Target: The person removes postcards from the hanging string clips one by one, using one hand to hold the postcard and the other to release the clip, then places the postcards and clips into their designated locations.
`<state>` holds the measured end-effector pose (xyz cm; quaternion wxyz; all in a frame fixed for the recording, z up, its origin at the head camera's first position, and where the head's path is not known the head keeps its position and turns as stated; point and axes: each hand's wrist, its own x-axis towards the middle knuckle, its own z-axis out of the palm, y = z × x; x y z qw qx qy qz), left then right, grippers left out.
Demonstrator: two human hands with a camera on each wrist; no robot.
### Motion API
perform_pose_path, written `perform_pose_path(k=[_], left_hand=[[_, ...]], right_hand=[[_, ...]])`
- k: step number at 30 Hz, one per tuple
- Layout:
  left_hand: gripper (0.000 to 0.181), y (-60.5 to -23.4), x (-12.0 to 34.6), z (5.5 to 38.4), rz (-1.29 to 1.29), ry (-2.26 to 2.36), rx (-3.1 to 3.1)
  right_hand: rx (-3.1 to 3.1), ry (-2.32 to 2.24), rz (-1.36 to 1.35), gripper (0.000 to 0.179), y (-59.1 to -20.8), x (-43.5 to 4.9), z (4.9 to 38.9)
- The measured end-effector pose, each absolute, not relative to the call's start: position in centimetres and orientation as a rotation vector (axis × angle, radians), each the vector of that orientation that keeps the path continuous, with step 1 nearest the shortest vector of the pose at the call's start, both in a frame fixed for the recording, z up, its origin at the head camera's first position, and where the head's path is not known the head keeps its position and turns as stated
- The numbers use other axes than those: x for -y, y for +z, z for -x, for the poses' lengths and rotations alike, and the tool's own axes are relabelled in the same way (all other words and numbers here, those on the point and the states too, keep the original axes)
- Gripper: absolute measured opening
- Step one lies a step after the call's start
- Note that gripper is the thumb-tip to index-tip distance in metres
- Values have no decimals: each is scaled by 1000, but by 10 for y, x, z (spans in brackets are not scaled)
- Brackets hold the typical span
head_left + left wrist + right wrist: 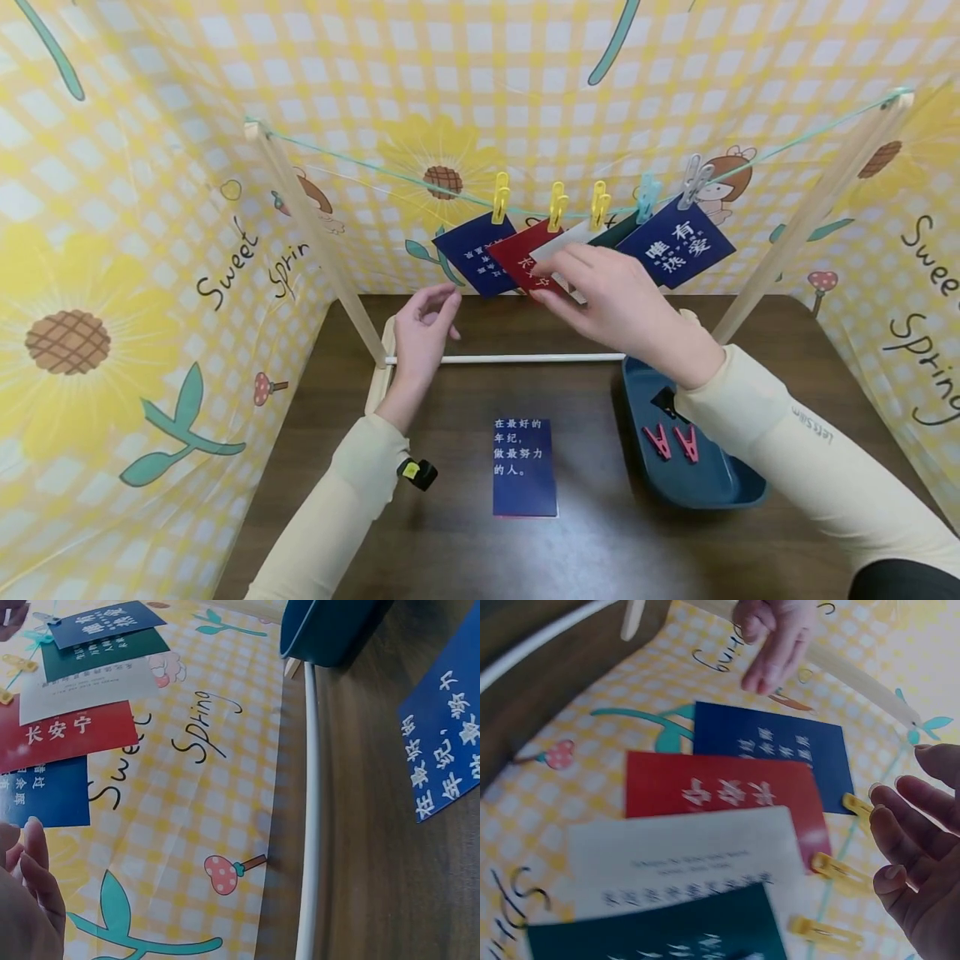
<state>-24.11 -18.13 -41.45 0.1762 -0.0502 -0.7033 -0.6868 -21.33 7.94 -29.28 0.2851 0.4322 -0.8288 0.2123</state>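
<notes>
1. Closest of all, the right sleeve (825, 467) is crossing over the blue tray (720, 492).
2. The right hand (622, 304) is hovering in front of the red card (513, 243) and white card (555, 237), its fingers softly bending and holding nothing.
3. The left hand (426, 325) is bending its fingers loosely too, holding nothing I can see. The hanging blue card (472, 246) is tilting just beside it, up and to the right; this hand is looking like the nearer one.
4. The table card (523, 492) is lying flat, its long side pointing at the person. From either hand, the way there is going down and back.
5. Three yellow clips (501, 200) are gripping the hanging blue, red and white cards.
</notes>
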Motion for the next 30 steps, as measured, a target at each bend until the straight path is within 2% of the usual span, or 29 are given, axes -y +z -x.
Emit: perform_pose_path(k=[16, 30], left_hand=[[30, -401, 171, 256, 216, -2042, 1918], [30, -400, 172, 257, 208, -2069, 1910]], right_hand=[[2183, 525, -1197, 28, -221, -67, 244], [2652, 472, -1141, 50, -193, -53, 285]])
